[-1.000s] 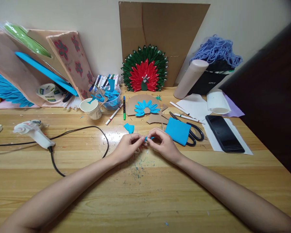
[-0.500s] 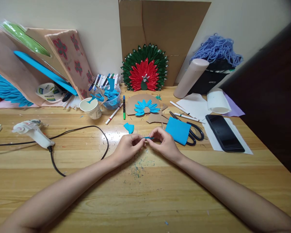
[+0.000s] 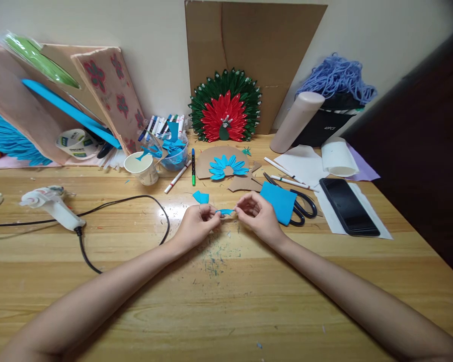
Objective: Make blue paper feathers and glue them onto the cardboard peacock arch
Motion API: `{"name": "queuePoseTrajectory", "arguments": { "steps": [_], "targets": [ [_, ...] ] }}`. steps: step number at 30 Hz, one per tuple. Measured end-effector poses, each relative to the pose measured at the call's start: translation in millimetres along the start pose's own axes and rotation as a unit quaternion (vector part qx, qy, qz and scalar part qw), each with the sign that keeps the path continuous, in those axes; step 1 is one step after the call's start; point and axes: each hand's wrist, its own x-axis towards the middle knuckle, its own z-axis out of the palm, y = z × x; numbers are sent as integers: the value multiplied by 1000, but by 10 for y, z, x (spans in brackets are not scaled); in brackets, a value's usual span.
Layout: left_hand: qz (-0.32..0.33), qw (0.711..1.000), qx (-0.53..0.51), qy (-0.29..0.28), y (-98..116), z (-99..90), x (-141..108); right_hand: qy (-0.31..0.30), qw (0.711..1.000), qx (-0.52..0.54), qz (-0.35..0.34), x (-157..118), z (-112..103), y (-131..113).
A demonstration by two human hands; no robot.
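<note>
Blue strip (image 3: 226, 212) up between the two hands now, just above the table (image 3: 226, 311)! It looks feather-light, thin and soft, probably paper or something like it, so I'd expect it to bend easily and crease or tear if yanked; hardly slippery, I'd guess. Best hold? Right at the ends, lightly, and that's what we've got: the left hand (image 3: 200, 221) pinches one end between thumb and fingers, the right hand (image 3: 259, 218) has its fingertips closed at the other. So the strip bridges the gap, right of one hand, left of the other. Blue scraps (image 3: 201, 197) lie just beyond the left hand; a blue sheet (image 3: 279, 202) sits close beside the right, over the scissors (image 3: 308, 205).
</note>
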Motion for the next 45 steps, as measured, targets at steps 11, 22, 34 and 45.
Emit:
{"name": "queuePoseTrajectory", "arguments": {
  "steps": [11, 22, 34, 45],
  "targets": [
    [31, 998, -6, -50, 52, -6, -17, -60, 991, -91, -82, -17, -13, -42],
    [-60, 988, -112, -92, 114, -84, 52, -48, 926, -208, -312, -61, -42, -63],
    [-94, 977, -107, -156, 174, -184, 108, -66, 872, -281, -395, -33, -103, -14],
    [-70, 984, -111, -120, 124, -129, 84, -76, 974, -133, -168, -53, -22, -76]
  ]
}}
